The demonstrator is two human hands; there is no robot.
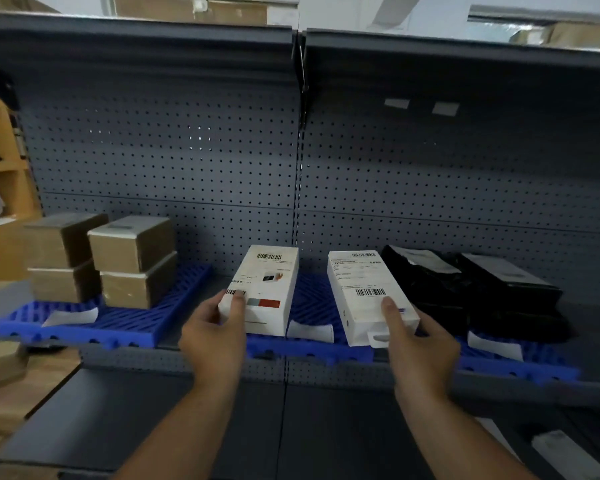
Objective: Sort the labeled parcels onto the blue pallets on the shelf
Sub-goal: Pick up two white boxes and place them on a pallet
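**Both hands pinching white cartons over the middle pallet**

On my feed the left hand (215, 327) pinches a white rectangular carton with a red-and-grey stripe (269, 285) at its near left corner. The thumb presses flat on the top face beside a barcode, and the other fingers curl under the left side. The right hand (418, 344) grips a second white carton with a large shipping label (362, 289) at its near right corner, thumb on top just below the barcode, fingers wrapped beneath.

Both cartons lie lengthwise over the middle blue plastic grid pallet (312, 296), side by side with a gap between them. I cannot tell whether they rest on it or are held just above.

On the left blue pallet (132, 320), four brown cardboard boxes (132, 244) stand in two stacks of two toward its back left. Black plastic mailer bags (440, 282) are piled on the right blue pallet (541, 370). White paper slips (310, 332) lie near each pallet's front edge. All three pallets sit on the grey metal shelf (136, 358).
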